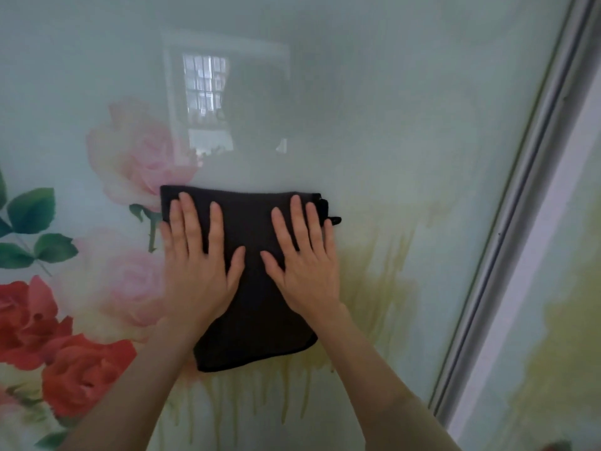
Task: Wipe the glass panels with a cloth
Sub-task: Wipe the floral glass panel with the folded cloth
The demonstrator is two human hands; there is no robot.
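dark cloth (257,288) | folded, flat against glass panel (374,109) | floral-printed, upright

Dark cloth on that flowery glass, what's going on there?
A person is wiping a glass panel printed with roses. Their left hand and right hand lie side by side on a dark grey folded cloth, fingers straight and spread, pressing it flat against the glass. A pale metal frame strip runs down the right, with a second glass panel beyond it.
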